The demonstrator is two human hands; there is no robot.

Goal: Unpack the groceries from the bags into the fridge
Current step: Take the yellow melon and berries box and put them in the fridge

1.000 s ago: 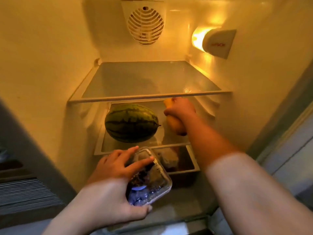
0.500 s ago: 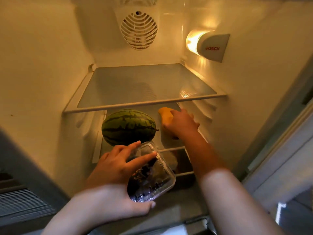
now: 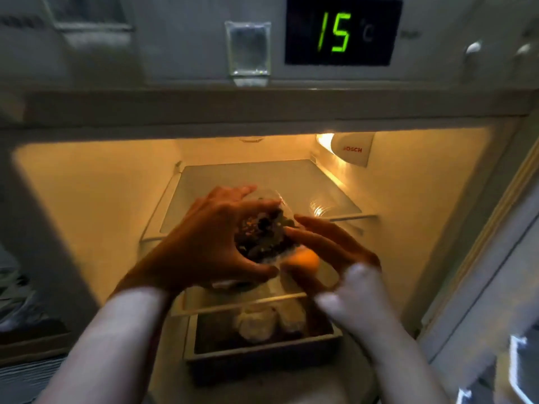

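1. Left hand grips a clear clamshell punnet of dark fruit, fingers spread over the top and thumb curled under the near side. Punnet is in the air in front of the top glass shelf, just over its front edge, not yet set down.
2. Right hand is at the punnet's right side, fingers straight and slightly apart. Too blurred to tell whether the fingertips touch the plastic.
3. Handling, my guess: light, thin-walled plastic that flexes and could pop open if squeezed; contents soft and bruisable. Best held by opposite rims or from underneath, kept level.
4. Orange fruit sits on the lower shelf, right side, mostly hidden by the right hand.
5. Drawer below holds pale wrapped lumps; can't identify them.
6. Hands hide most of the lower shelf. Motion blur smears both forearms.
7. Display above reads 15 °C.
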